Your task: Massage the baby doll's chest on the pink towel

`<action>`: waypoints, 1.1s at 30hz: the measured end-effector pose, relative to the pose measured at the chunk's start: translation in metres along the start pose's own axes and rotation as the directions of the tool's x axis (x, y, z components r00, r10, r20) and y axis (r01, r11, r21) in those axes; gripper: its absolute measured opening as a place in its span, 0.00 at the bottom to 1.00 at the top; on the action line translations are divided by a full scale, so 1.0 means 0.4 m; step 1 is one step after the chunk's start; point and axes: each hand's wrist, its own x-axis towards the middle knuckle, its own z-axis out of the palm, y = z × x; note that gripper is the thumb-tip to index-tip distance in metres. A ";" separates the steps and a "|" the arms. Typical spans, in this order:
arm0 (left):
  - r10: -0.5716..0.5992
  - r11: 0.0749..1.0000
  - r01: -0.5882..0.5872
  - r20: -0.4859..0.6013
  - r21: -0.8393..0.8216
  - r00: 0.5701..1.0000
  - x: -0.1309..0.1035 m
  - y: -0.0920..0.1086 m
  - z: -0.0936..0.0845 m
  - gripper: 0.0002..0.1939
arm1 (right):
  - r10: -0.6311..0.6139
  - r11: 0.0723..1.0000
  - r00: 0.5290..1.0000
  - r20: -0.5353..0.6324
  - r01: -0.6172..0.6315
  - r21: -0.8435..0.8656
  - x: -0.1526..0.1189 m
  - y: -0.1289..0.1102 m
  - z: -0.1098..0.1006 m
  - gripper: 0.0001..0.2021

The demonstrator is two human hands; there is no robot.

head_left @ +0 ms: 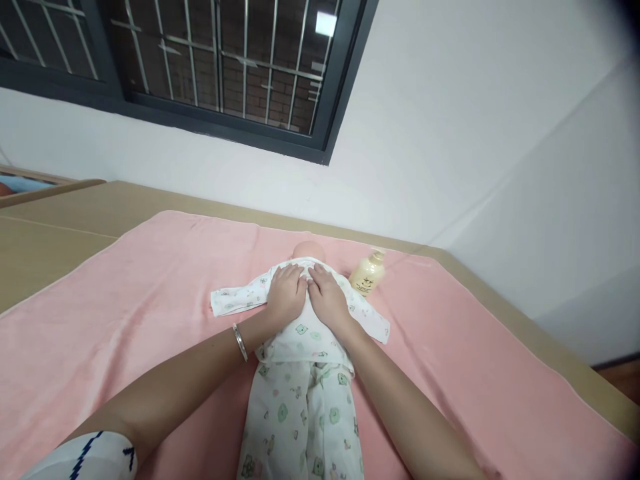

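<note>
A baby doll (310, 343) lies stretched out, dressed in a white top and trousers with small green animal prints. Its bald head (309, 251) points away from me; whether it lies face up or face down I cannot tell. Both sleeves spread to the sides, with no doll hands showing. My left hand (289, 292) rests flat on the upper left of the doll's torso, fingers extended. Beside it, my right hand (326, 293) lies flat on the upper right, thumbs nearly touching. A pale yellow pump bottle (367, 273) stands just past the right sleeve.
Under the doll a pink blanket (165, 287) covers much of a wooden surface (60, 247). Behind it rises a white wall (400, 133) with a dark-framed, barred window (220, 60). A metal bangle (240, 343) circles my left wrist.
</note>
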 end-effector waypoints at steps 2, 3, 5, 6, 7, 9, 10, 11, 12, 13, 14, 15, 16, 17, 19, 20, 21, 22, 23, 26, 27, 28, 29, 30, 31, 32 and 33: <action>-0.016 1.000 0.016 0.005 0.006 1.000 0.001 0.000 0.002 0.19 | 0.031 0.999 0.998 0.050 -0.029 -0.044 0.003 -0.002 0.008 0.23; -0.021 1.000 0.021 0.007 0.007 1.000 0.002 0.000 0.003 0.20 | 0.049 0.997 0.997 0.057 -0.045 -0.069 0.005 -0.006 0.008 0.23; -0.026 1.000 0.026 0.010 0.007 1.000 0.003 0.001 0.002 0.20 | 0.071 0.991 0.995 0.065 -0.063 -0.120 0.010 -0.016 0.002 0.23; -0.025 1.000 0.025 0.013 0.004 1.000 0.004 0.001 0.000 0.20 | 0.072 0.988 0.995 0.069 -0.061 -0.142 0.012 -0.022 -0.003 0.23; -0.021 1.000 0.021 0.016 -0.001 1.000 0.005 0.002 -0.002 0.20 | 0.070 0.985 0.995 0.072 -0.057 -0.162 0.014 -0.027 -0.008 0.22; -0.012 1.000 0.013 0.022 -0.012 1.000 0.007 0.003 -0.006 0.20 | 0.070 0.980 0.995 0.075 -0.054 -0.192 0.017 -0.036 -0.015 0.21; -0.010 1.000 0.010 0.024 -0.017 1.000 0.008 0.003 -0.008 0.20 | 0.074 0.977 0.994 0.075 -0.057 -0.204 0.018 -0.039 -0.017 0.21; -0.007 1.000 0.008 0.026 -0.022 1.000 0.009 0.002 -0.009 0.20 | 0.077 0.975 0.994 0.072 -0.060 -0.214 0.018 -0.040 -0.018 0.20; -0.008 1.000 0.008 0.029 -0.027 1.000 0.011 0.002 -0.009 0.20 | 0.077 0.973 0.995 0.069 -0.060 -0.221 0.017 -0.040 -0.017 0.20; -0.012 0.999 0.014 0.036 -0.036 0.999 0.014 0.001 -0.010 0.20 | 0.069 0.973 0.995 0.065 -0.053 -0.225 0.016 -0.038 -0.017 0.20; -0.022 0.999 0.024 0.046 -0.048 0.999 0.018 0.000 -0.010 0.20 | 0.051 0.974 0.996 0.067 -0.035 -0.222 0.014 -0.034 -0.018 0.20; -0.039 0.997 0.043 0.058 -0.064 0.998 0.023 -0.001 -0.010 0.20 | 0.028 0.976 0.997 0.073 -0.012 -0.216 0.013 -0.029 -0.020 0.20; -0.063 0.994 0.069 0.072 -0.085 0.995 0.029 0.000 -0.010 0.19 | 0.008 0.977 0.996 0.084 0.009 -0.211 0.012 -0.022 -0.026 0.21; -0.096 0.988 0.105 0.086 -0.110 0.992 0.038 0.003 -0.011 0.19 | -0.008 0.976 0.995 0.095 0.028 -0.216 0.012 -0.015 -0.034 0.21; -0.180 0.964 0.198 0.112 -0.180 0.977 0.060 0.017 -0.015 0.19 | -0.032 0.962 0.994 0.104 0.059 -0.266 0.016 0.000 -0.062 0.24; -0.222 0.942 0.245 0.122 -0.228 0.967 0.073 0.029 -0.017 0.19 | -0.044 0.950 0.994 0.096 0.071 -0.303 0.020 0.009 -0.081 0.26; -0.263 0.913 0.289 0.127 -0.287 0.956 0.088 0.047 -0.019 0.19 | -0.056 0.938 0.995 0.078 0.079 -0.338 0.026 0.017 -0.102 0.28; -0.302 0.873 0.330 0.133 -0.358 0.944 0.103 0.068 -0.020 0.18 | -0.068 0.928 0.997 0.046 0.080 -0.363 0.033 0.026 -0.124 0.30; -0.335 0.816 0.368 0.154 -0.446 0.930 0.120 0.092 -0.020 0.18 | -0.074 0.924 0.997 0.000 0.069 -0.377 0.040 0.037 -0.147 0.32; -0.353 0.490 0.524 0.391 -0.697 0.850 0.168 0.175 -0.007 0.17 | -0.029 0.926 0.981 -0.192 -0.045 -0.374 0.060 0.077 -0.205 0.34; -0.323 0.358 0.595 0.502 -0.720 0.802 0.184 0.202 0.001 0.19 | -0.004 0.927 0.969 -0.246 -0.089 -0.363 0.066 0.093 -0.218 0.34; -0.284 0.247 0.656 0.594 -0.713 0.753 0.199 0.227 0.010 0.22 | 0.021 0.929 0.960 -0.280 -0.122 -0.349 0.070 0.110 -0.228 0.34; -0.247 0.162 0.703 0.661 -0.693 0.708 0.213 0.249 0.020 0.26 | 0.042 0.933 0.956 -0.291 -0.142 -0.332 0.073 0.128 -0.234 0.34; -0.225 0.101 0.734 0.704 -0.671 0.674 0.226 0.269 0.030 0.29 | 0.056 0.937 0.956 -0.289 -0.150 -0.315 0.076 0.144 -0.237 0.34; -0.211 0.054 0.751 0.728 -0.658 0.652 0.238 0.285 0.040 0.31 | 0.068 0.941 0.958 -0.279 -0.154 -0.301 0.077 0.159 -0.237 0.34; -0.202 0.011 0.759 0.742 -0.651 0.640 0.249 0.300 0.048 0.33 | 0.076 0.944 0.961 -0.265 -0.155 -0.293 0.078 0.171 -0.236 0.33; -0.197 -0.030 0.762 0.751 -0.647 0.630 0.259 0.312 0.056 0.34 | 0.080 0.944 0.965 -0.251 -0.154 -0.291 0.078 0.180 -0.233 0.33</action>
